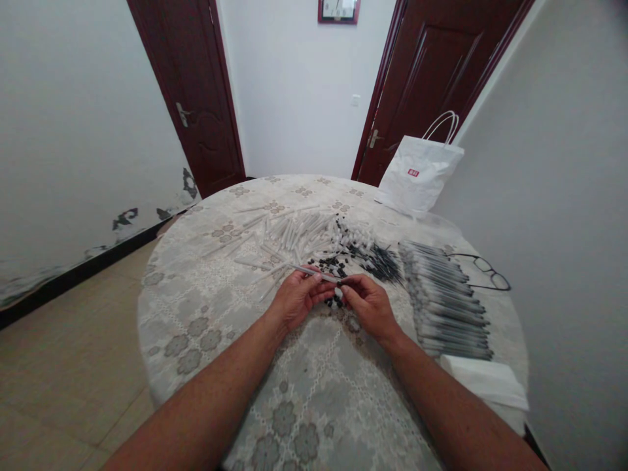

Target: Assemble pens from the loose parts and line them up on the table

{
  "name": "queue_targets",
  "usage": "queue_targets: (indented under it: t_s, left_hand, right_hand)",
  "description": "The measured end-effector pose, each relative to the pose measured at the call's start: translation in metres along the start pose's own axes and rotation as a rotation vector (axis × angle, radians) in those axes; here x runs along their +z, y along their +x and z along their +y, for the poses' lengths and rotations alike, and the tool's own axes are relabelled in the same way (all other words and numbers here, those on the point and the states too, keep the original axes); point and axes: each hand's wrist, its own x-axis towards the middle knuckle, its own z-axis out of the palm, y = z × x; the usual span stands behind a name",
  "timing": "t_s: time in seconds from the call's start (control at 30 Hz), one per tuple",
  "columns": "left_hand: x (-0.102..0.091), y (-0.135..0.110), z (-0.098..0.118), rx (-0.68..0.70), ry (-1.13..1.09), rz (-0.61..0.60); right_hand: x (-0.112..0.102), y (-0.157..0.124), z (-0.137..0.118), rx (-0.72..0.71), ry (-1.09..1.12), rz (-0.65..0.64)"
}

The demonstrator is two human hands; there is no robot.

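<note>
My left hand (297,297) is closed around a pale, slim pen barrel (318,273), held almost level above the table, thumb on top. At the barrel's right end, my right hand (369,306) pinches a small dark piece, mostly hidden by the fingertips. Small black pen parts (330,265) lie scattered just beyond the hands, and a few more sit below them. Farther back spreads a loose pile of whitish pen barrels (294,232). Right of it are small white pieces (360,234) and a heap of thin dark refills (383,263).
Rows of pens (449,304) with dark ends lie stacked at the right, with eyeglasses (483,264) beside them. A white paper-like pack (485,381) rests nearer me. At the back right stands a white bag (422,173). A patterned cloth (206,386) covers the round table.
</note>
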Motion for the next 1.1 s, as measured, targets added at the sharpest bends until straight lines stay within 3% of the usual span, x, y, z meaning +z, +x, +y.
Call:
queue_targets:
  t_s: [0.3, 0.87, 1.1]
  left_hand:
    - [-0.0008, 0.0001, -0.0014, 0.002, 0.023, -0.012]
    - [-0.002, 0.0011, -0.0048, 0.005, 0.094, 0.028]
    - [-0.0008, -0.0017, -0.0017, -0.001, 0.089, 0.001]
  right_hand:
    - [0.0009, -0.0025, 0.002, -0.036, -0.076, 0.013]
    - [-0.0012, -0.0049, -0.0052, -0.236, -0.326, 0.054]
    - [-0.0032, -0.0035, -0.0069, -0.181, -0.372, 0.035]
